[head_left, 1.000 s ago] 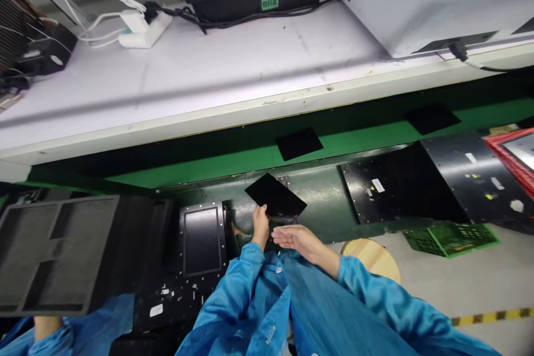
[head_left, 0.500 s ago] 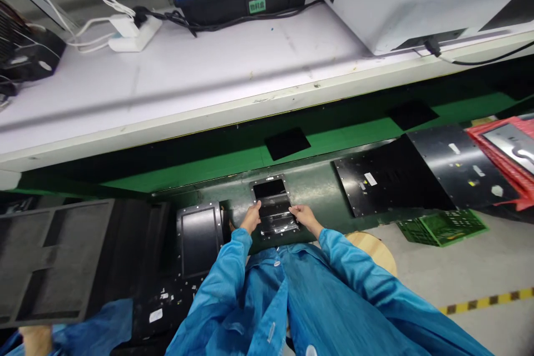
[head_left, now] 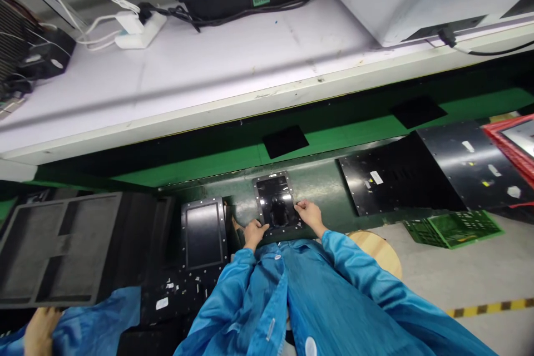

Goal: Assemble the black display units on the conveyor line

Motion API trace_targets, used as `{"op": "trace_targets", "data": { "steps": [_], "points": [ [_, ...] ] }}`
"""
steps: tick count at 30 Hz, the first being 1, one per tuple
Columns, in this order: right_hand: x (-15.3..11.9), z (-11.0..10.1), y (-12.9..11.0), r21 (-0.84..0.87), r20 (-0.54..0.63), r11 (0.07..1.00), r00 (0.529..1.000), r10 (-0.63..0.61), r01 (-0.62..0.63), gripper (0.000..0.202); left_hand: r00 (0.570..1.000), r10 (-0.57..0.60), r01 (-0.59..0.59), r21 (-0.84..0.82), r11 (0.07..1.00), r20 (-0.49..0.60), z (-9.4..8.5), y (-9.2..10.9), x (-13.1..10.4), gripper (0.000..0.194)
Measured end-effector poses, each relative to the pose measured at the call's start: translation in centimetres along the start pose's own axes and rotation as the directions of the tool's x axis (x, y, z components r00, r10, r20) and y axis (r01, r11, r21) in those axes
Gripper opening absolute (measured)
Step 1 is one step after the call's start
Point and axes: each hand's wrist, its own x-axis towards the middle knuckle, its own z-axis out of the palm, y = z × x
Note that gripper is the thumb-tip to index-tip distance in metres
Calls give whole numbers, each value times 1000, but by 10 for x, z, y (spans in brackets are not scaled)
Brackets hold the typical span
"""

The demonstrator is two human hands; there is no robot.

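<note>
A black rectangular panel [head_left: 274, 198] with a glossy screen-like middle and small pale dots around its frame lies on the dark green work surface in front of me. My left hand [head_left: 255, 233] grips its lower left corner, thumb on top and fingers curled. At the right edge, my right hand [head_left: 309, 216] is closed, with thumb and forefinger pinching the frame. Light reflects off the glossy middle, so whether a film covers it cannot be made out. A similar framed panel [head_left: 204, 233] lies to the left, on darker plates.
Large black plates [head_left: 396, 172] with labels lie to the right, a green crate [head_left: 459, 228] below them. A white shelf [head_left: 200, 67] overhangs the far side. At lower left, another person's hand [head_left: 41, 328] is beside a grey foam tray [head_left: 62, 250].
My left hand has slid down from the panel's left side to its lower left corner. The glossy sheet bent across the panel's lower half now looks flatter. My right hand stays at the right edge.
</note>
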Motion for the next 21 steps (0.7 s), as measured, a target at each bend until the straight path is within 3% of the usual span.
{"op": "trace_targets", "data": {
  "steps": [5, 11, 21],
  "points": [
    [-12, 5, 25, -115, 153, 993, 988, 36, -19, 33, 1000, -19, 22, -110, 994, 24, 5, -6, -5, 37],
    [-13, 10, 31, -150, 176, 975, 966, 189, -164, 28, 999, 22, -24, 76, 997, 32, -1, 1, -4, 36],
    [-16, 14, 25, -206, 142, 977, 986, 91, -60, 22, 996, 3, -14, 122, 992, 88, -15, 20, 2, 41]
  ]
}}
